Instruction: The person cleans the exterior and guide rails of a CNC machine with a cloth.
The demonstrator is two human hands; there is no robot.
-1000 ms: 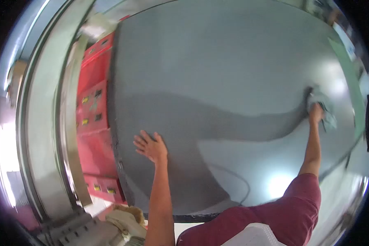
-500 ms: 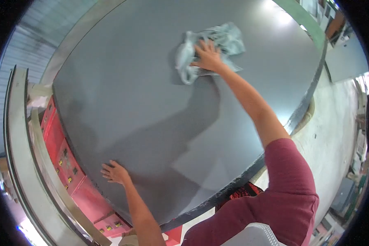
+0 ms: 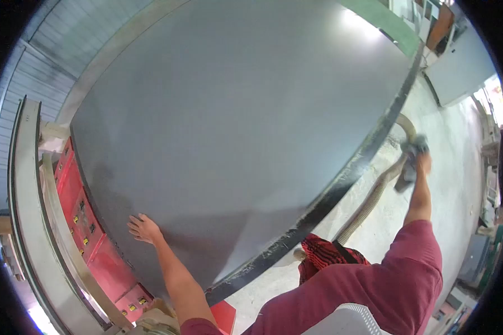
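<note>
A large grey sheet (image 3: 235, 128) with a rough dark edge lies in front of me. My left hand (image 3: 144, 229) rests flat on its left part near the front, fingers apart. Out past the sheet's right edge, my right hand (image 3: 423, 163) is closed on a crumpled grey cloth (image 3: 408, 176). The cloth hangs bunched in the air above the floor and is smeared by motion, so its folds are hard to make out.
A ribbed hose (image 3: 366, 209) runs over the pale floor (image 3: 452, 151) right of the sheet. Red machine panels (image 3: 89, 218) with yellow knobs and a long pale metal rail (image 3: 25, 184) flank the left side. A white panel (image 3: 458, 67) stands at the far right.
My right hand has lifted the cloth off the sheet and swung it right, beyond the edge. My left hand stays on the surface, and the view has shifted slightly.
</note>
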